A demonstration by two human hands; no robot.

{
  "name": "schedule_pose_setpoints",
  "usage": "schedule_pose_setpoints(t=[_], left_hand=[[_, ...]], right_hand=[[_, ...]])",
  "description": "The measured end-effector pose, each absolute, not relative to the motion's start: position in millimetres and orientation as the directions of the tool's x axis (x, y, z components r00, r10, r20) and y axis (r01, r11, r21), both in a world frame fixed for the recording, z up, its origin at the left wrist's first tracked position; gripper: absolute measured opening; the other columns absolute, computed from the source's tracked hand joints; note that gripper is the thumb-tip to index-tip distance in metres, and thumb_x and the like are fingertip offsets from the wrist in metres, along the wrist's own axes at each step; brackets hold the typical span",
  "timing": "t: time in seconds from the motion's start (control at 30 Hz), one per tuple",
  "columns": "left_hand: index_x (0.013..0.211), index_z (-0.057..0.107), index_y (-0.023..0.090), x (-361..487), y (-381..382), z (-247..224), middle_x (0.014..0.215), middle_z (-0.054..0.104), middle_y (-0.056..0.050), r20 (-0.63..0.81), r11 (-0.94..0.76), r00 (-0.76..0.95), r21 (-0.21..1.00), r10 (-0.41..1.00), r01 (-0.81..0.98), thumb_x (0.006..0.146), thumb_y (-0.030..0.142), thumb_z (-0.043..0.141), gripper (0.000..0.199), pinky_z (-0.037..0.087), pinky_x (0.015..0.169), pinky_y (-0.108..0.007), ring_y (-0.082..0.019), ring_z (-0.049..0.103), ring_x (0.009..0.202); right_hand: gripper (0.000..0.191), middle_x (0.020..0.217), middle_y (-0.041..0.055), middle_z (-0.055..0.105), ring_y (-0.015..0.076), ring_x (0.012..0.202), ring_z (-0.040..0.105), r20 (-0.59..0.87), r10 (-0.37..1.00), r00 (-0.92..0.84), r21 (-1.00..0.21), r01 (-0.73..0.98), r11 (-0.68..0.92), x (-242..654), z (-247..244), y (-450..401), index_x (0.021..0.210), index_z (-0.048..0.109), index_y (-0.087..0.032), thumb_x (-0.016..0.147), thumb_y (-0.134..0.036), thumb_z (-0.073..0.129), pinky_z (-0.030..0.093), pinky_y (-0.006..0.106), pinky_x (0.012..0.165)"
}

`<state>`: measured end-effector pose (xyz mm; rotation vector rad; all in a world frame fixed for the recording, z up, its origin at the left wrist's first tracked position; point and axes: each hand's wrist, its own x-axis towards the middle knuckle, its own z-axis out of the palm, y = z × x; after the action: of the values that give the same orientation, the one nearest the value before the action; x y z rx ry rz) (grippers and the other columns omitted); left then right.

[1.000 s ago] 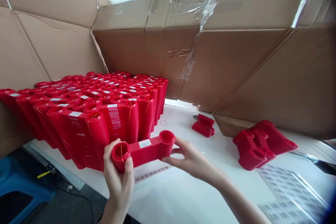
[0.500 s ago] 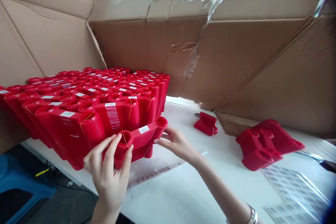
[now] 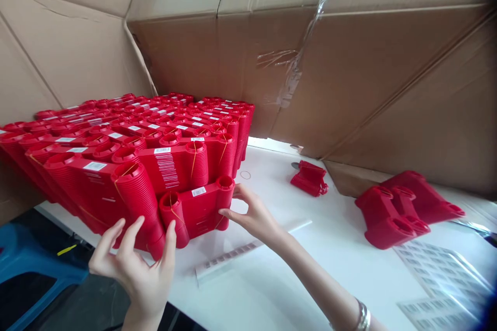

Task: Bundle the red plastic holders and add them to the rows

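Thumb and fingers of the right hand [image 3: 258, 217] are closed on the right end of this small banded stack [image 3: 200, 211], upright near the bench's [image 3: 279, 274] front left edge, just beside the tall red stacks [image 3: 132, 191]! And out left, the left hand [image 3: 140, 274], fingers spread wide open, hovers by that same edge.

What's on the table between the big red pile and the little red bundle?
A thin loop, maybe a rubber band, lies on the white table between the big red pile and the little red bundle. The head view shows it.
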<state>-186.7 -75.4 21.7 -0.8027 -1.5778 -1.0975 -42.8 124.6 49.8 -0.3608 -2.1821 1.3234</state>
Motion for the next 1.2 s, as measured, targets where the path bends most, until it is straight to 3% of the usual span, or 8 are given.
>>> schedule_pose_setpoints(t=[0.13,0.27,0.47,0.57,0.73,0.97,1.2], left_hand=[[0.142,0.047,0.016,-190,-76,18,0.137,0.047,-0.021,0.937,0.355,-0.348,0.326,-0.002,0.876,0.066,0.033,0.094,0.091,0.049,0.099,-0.053,-0.039,0.045,0.13],[0.142,0.045,0.015,-190,-74,19,0.137,0.047,-0.022,0.929,0.362,-0.37,0.342,0.009,0.867,0.067,0.03,0.092,0.09,0.041,0.108,-0.061,-0.04,0.045,0.132],[0.136,0.047,0.016,-189,-72,20,0.135,0.048,-0.022,0.925,0.345,-0.38,0.352,0.016,0.87,0.069,0.03,0.09,0.081,0.04,0.109,-0.061,-0.039,0.045,0.132],[0.135,0.047,0.015,-188,-72,21,0.133,0.048,-0.022,0.927,0.327,-0.375,0.35,0.016,0.878,0.07,0.028,0.089,0.078,0.04,0.109,-0.061,-0.04,0.044,0.131],[0.136,0.044,0.015,-189,-73,20,0.133,0.045,-0.022,0.924,0.337,-0.381,0.35,0.028,0.874,0.067,0.028,0.089,0.083,0.042,0.106,-0.063,-0.041,0.046,0.128],[0.125,0.036,0.021,-190,-77,8,0.129,0.038,-0.016,0.905,0.275,-0.424,0.398,0.037,0.875,0.064,0.025,0.086,0.079,0.044,0.104,-0.058,-0.035,0.045,0.125],[0.112,0.045,0.021,-179,-79,-4,0.125,0.044,-0.018,0.894,0.366,-0.442,0.389,0.07,0.845,0.068,0.031,0.086,0.062,0.044,0.099,-0.06,-0.038,0.041,0.126]], right_hand=[[0.035,0.117,0.006,0.068,0.0233,0.11,0.066,0.329,0.508,-0.796,-0.868,-0.042,0.495,-43,49,124,0.116,0.06,-0.022,0.086,-0.028,0.078,0.052,0.048,0.105],[0.032,0.116,0.0056,0.069,0.0221,0.107,0.067,0.302,0.491,-0.817,-0.874,-0.032,0.484,-41,52,122,0.116,0.06,-0.023,0.09,-0.034,0.075,0.058,0.046,0.098],[0.03,0.115,0.0062,0.071,0.023,0.105,0.07,0.254,0.507,-0.824,-0.885,0.014,0.466,-39,56,123,0.115,0.062,-0.024,0.092,-0.039,0.072,0.062,0.046,0.093],[0.031,0.118,0.0059,0.07,0.0225,0.106,0.07,0.239,0.494,-0.836,-0.882,0.026,0.47,-38,58,121,0.119,0.062,-0.024,0.092,-0.036,0.072,0.061,0.045,0.094],[0.05,0.119,0.0064,0.071,0.0234,0.106,0.071,0.208,0.463,-0.862,-0.876,0.046,0.48,-37,61,117,0.132,0.058,-0.024,0.086,-0.026,0.077,0.062,0.045,0.094],[0.044,0.115,0.0063,0.073,0.0229,0.1,0.073,0.192,0.475,-0.859,-0.873,0.072,0.483,-37,64,115,0.129,0.058,-0.023,0.087,-0.023,0.073,0.064,0.043,0.089],[0.048,0.116,0.0054,0.073,0.0224,0.099,0.073,0.211,0.456,-0.864,-0.863,0.055,0.502,-36,63,116,0.132,0.057,-0.024,0.087,-0.023,0.072,0.064,0.042,0.087]])
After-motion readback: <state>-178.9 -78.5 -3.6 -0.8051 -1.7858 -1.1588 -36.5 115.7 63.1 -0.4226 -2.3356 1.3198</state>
